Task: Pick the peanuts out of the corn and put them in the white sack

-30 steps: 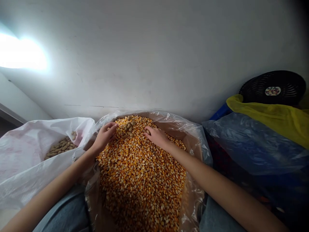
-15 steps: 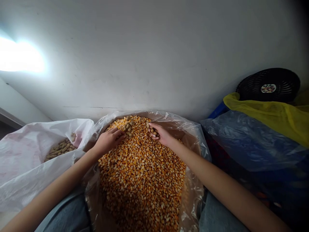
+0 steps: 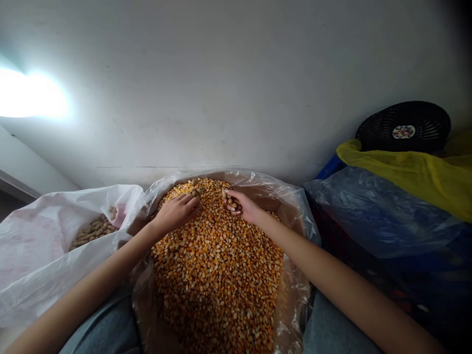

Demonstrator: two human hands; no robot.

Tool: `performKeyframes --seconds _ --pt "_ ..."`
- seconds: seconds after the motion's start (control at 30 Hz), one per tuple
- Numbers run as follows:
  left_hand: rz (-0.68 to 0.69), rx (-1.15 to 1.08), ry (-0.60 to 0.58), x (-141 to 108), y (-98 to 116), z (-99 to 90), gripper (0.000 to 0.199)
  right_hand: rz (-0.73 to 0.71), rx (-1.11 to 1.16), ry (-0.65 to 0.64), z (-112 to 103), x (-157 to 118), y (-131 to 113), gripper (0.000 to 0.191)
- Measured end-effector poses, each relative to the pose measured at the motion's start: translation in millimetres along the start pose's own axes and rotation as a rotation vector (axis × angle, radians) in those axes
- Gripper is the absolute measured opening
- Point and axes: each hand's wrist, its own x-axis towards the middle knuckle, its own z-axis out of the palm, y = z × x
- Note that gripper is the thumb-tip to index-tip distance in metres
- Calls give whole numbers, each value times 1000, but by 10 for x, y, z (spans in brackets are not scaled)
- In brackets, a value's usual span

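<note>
A plastic-lined sack (image 3: 313,231) between my knees is full of loose corn kernels (image 3: 221,265). On the far part of the corn lies a small heap of unshelled peanuts (image 3: 195,191). My left hand (image 3: 179,212) is at the near side of this heap, back up, with its fingers bent together over the nearest nuts. Whatever is under those fingers is hidden. To the right, just above the corn, my right hand (image 3: 248,206) is closed around several peanuts (image 3: 233,202), which show between thumb and fingers.
At the left, a white sack (image 3: 40,231) stands with more peanuts (image 3: 96,228) inside. On the right are clear plastic sheeting (image 3: 387,211), a yellow mesh cloth (image 3: 413,179) and a black slotted basket (image 3: 405,118). A pale wall (image 3: 221,98) rises behind the corn.
My left hand has moved right and now covers part of the peanut heap. My right hand stays almost in place with its peanuts. The view has shifted slightly.
</note>
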Motion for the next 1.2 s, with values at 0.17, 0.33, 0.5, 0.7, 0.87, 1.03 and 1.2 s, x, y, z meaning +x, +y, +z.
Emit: performKeyframes --seconds 0.17,0.33,0.5,0.7,0.87,1.03,1.2 --pt "20 22 -100 63 45 4 32 -3 -34 -12 -4 12 17 20" --pt "-9 -31 -97 7 23 50 34 3 -58 -21 10 5 21 20" --pt "-37 -84 -44 -57 -4 94 35 -6 -55 3 9 -5 12 20" --pt "-204 -268 69 -149 -81 -24 33 -12 -52 -2 0 -13 -10 20" --pt "-713 -348 354 -615 -539 -423 35 -38 -28 -8 8 -35 -39 20" --pt "-998 -173 153 -1440 -1271 -625 40 -23 -36 -17 4 -56 -29 21" --pt "-965 -67 -174 -1750 -1573 -441 50 -19 -30 30 -1 -84 -28 21"
